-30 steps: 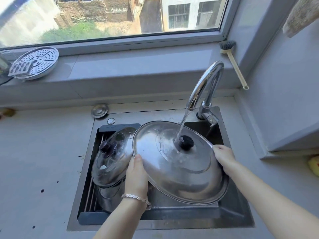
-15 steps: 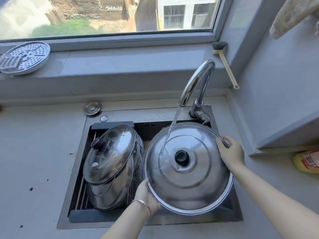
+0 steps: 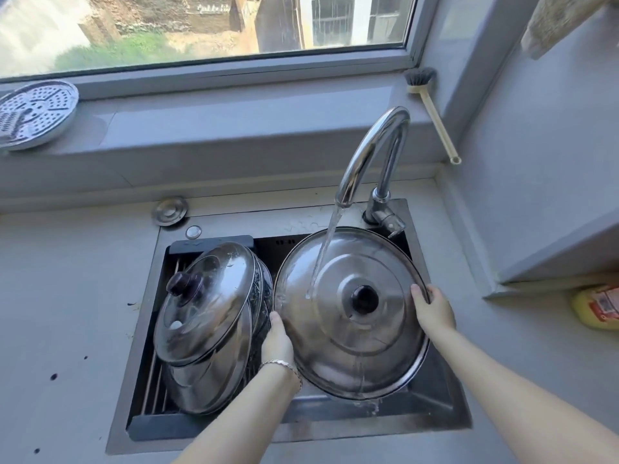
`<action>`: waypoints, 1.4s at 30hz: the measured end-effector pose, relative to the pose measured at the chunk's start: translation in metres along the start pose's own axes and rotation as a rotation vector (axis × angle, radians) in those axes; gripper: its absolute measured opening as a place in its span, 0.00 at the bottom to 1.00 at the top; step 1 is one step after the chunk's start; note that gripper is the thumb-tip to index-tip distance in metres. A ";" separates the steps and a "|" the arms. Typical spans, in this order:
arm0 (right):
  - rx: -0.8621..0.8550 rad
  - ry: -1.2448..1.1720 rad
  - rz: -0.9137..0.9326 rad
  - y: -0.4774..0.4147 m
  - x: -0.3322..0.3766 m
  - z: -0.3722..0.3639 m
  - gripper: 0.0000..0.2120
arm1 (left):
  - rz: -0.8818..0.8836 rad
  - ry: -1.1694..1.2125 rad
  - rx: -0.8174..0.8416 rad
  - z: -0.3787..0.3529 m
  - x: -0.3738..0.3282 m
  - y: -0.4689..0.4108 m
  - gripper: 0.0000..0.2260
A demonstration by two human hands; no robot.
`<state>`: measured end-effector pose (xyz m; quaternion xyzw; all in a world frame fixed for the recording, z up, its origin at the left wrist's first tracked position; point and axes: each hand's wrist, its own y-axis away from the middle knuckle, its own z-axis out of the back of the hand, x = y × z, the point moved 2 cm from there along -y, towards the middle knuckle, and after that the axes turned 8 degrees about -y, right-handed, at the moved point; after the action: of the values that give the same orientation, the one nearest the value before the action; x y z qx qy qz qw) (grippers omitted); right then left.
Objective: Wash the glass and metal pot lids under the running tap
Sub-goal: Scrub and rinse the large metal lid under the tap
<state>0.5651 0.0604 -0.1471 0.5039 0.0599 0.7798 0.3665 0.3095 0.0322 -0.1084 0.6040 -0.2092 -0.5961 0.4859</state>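
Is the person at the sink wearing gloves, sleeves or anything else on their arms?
No gloves: the left hand and right hand are bare. No sleeve is in view on either arm. The only thing worn is a thin silver-coloured bracelet round the left wrist; the right wrist carries nothing.

Both forearms are bare, and a thin silver chain bracelet circles the left wrist.

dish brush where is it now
In the head view the dish brush leans at the right end of the window ledge, behind and right of the tap.
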 end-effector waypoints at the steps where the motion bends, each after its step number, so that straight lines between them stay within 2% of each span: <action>1: 0.010 0.049 -0.002 -0.001 -0.001 -0.004 0.22 | -0.069 -0.050 -0.048 0.002 -0.007 0.007 0.35; 3: 0.074 0.130 -0.002 -0.001 -0.003 -0.014 0.21 | -0.207 -0.204 -0.156 0.013 -0.020 0.019 0.24; 6: 0.241 0.184 -0.059 0.004 -0.006 -0.029 0.19 | -0.456 -0.307 -0.180 0.019 -0.045 0.047 0.18; 8: 0.331 0.240 -0.052 0.011 0.000 -0.034 0.17 | -0.559 -0.328 -0.182 0.021 -0.056 0.058 0.16; 10: 0.331 0.214 0.009 0.022 0.020 -0.034 0.17 | -0.571 -0.351 -0.133 0.020 -0.060 0.059 0.15; 12: 0.318 0.128 0.152 0.041 0.050 -0.028 0.16 | -0.538 -0.370 -0.074 0.015 -0.061 0.060 0.13; 13: 0.373 0.085 0.218 0.054 0.066 -0.024 0.16 | -0.492 -0.370 -0.036 0.011 -0.062 0.063 0.12; 16: 0.814 0.106 0.300 0.104 0.105 -0.012 0.20 | -0.369 -0.278 0.109 -0.004 -0.067 0.069 0.10; 17: 0.928 0.190 0.316 0.116 0.110 -0.009 0.24 | -0.346 -0.254 0.157 -0.010 -0.070 0.070 0.08; 18: 0.947 0.300 0.377 0.123 0.110 -0.007 0.28 | -0.342 -0.251 0.188 -0.016 -0.073 0.072 0.08; 20: 0.764 0.441 0.573 0.126 0.108 -0.006 0.27 | -0.366 -0.252 0.282 -0.028 -0.078 0.080 0.06; 22: 0.499 0.380 0.688 0.122 0.105 -0.001 0.20 | -0.410 -0.266 0.372 -0.038 -0.079 0.082 0.08; 23: 0.387 0.322 0.690 0.118 0.101 0.002 0.18 | -0.433 -0.301 0.403 -0.041 -0.076 0.079 0.10; 25: 0.210 0.185 0.565 0.103 0.090 0.014 0.14 | -0.462 -0.407 0.394 -0.039 -0.066 0.069 0.10; 27: 0.093 0.060 0.396 0.084 0.072 0.027 0.11 | -0.421 -0.587 0.287 -0.029 -0.047 0.051 0.11; 30: -0.008 -0.191 0.117 0.063 0.040 0.037 0.08 | -0.208 -0.790 0.188 -0.008 -0.013 0.030 0.13; 32: -0.035 -0.388 -0.079 0.053 0.021 0.038 0.09 | -0.035 -0.684 0.188 0.001 0.004 0.020 0.24; 34: -0.034 -0.532 -0.261 0.047 0.006 0.035 0.14 | 0.056 -0.466 0.173 0.009 0.010 0.015 0.31; 35: -0.039 -0.591 -0.344 0.048 -0.001 0.034 0.16 | 0.049 -0.387 0.153 0.012 0.011 0.010 0.31; 37: -0.022 -0.671 -0.491 0.052 -0.016 0.028 0.13 | -0.036 -0.310 0.088 0.018 0.001 0.009 0.26; 39: 0.049 -0.690 -0.616 0.061 -0.028 0.018 0.09 | -0.244 -0.348 0.038 0.024 -0.020 0.027 0.14; 42: 0.229 -0.735 -0.665 0.076 -0.035 -0.007 0.09 | -0.523 -0.414 -0.047 0.035 -0.041 0.047 0.10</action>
<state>0.5283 -0.0149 -0.1410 0.7356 0.1692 0.3807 0.5341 0.2841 0.0338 -0.0413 0.4919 -0.1276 -0.8154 0.2773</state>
